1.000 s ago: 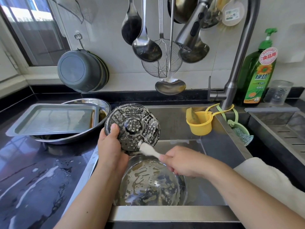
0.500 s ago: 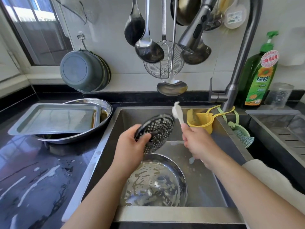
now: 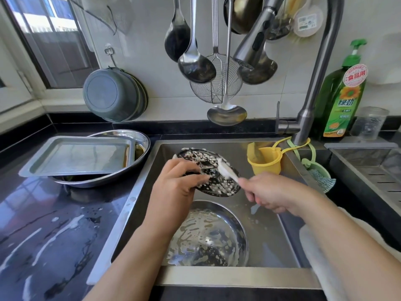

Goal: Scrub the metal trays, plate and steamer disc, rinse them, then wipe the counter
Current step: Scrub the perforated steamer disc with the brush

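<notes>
Disc (image 3: 213, 180), soapy, held tilted over sink (image 3: 271, 242) by left hand (image 3: 173, 187) gripping its rim, right hand (image 3: 269, 195) clasping brush (image 3: 226, 170); slick rim may slip onto plate (image 3: 208, 235) below.

Both hands up and working over the sink, forearms angling in from the bottom of the view.

The left hand (image 3: 175, 183) comes in from lower left, wrist bent, fingers curled over the near edge of the steamer disc (image 3: 219, 183) and gripping it tilted (thumb side hidden beneath). The right hand (image 3: 271, 194) reaches in from the right, bare forearm running off the lower right corner, fingers wrapped round the handle of a white brush (image 3: 226, 170), whose head meets the disc's soapy face.
</notes>
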